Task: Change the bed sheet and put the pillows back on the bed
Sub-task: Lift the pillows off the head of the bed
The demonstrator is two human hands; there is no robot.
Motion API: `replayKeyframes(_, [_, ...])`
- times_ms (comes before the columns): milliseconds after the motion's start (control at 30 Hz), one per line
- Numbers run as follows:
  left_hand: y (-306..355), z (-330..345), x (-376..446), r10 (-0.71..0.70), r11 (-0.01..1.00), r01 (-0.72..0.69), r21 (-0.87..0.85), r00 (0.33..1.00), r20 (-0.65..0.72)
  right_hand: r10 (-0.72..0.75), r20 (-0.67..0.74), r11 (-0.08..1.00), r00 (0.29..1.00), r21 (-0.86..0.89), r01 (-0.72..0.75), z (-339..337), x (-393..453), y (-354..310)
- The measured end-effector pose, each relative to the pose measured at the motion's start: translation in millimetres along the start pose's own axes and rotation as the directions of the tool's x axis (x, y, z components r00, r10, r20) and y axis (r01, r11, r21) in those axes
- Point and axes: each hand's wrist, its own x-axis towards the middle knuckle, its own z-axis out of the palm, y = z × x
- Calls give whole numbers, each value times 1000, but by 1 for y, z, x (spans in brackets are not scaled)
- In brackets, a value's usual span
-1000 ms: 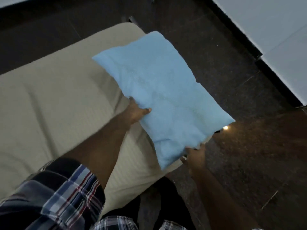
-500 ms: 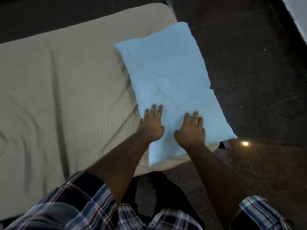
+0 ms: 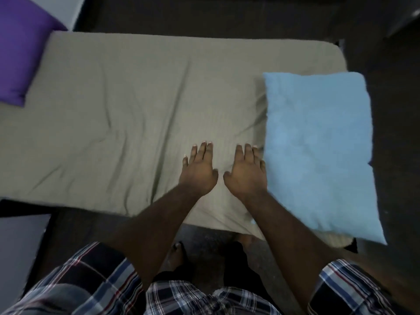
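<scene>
A beige sheet (image 3: 127,114) with several creases covers the narrow mattress in front of me. A light blue pillow (image 3: 318,142) lies flat at the bed's right end, its near corner hanging over the edge. My left hand (image 3: 198,170) lies flat on the sheet with straight fingers, just left of my right hand (image 3: 246,171), which also rests palm down on the sheet, its outer edge touching the pillow's left side. Neither hand holds anything.
A purple pillow (image 3: 20,53) sits at the far left end of the bed, partly out of frame. Dark floor (image 3: 395,110) surrounds the bed. My bare feet (image 3: 179,253) stand by the near edge, below my plaid shirt.
I laid the blue pillow down at the right end, pressed it with both hands, then slid both hands left off it onto the sheet. My view swung left, revealing the purple pillow.
</scene>
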Motion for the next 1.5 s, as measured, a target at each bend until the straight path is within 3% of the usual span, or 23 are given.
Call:
replayKeyframes(233, [-189, -64, -63, -175, 983, 167, -80, 979, -107, -189, 69, 978, 979, -75, 194, 60, -20, -198])
replayKeyframes(567, [-433, -156, -121, -296, 951, 273, -148, 940, -167, -278, 152, 952, 948, -90, 293, 129, -36, -452])
replayKeyframes(867, [-596, -244, -74, -353, 932, 325, -157, 914, -202, -376, 159, 924, 913, -10, 383, 174, 48, -631])
replayKeyframes(1167, [-747, -353, -13, -463, 875, 401, -270, 857, -227, -409, 187, 901, 893, 240, 362, 169, 143, -809])
replayKeyframes(1267, [-793, -391, 22, -528, 792, 378, -479, 819, -226, -392, 196, 897, 899, 298, 327, 166, 172, -858])
replayKeyframes(1400, [-866, -448, 73, -654, 579, 355, -734, 739, -159, -339, 166, 888, 926, 382, 256, 165, 206, -921])
replayKeyframes(1500, [-920, -481, 112, -628, 539, 312, -782, 768, -127, -266, 154, 884, 952, 433, 177, 174, 236, -970])
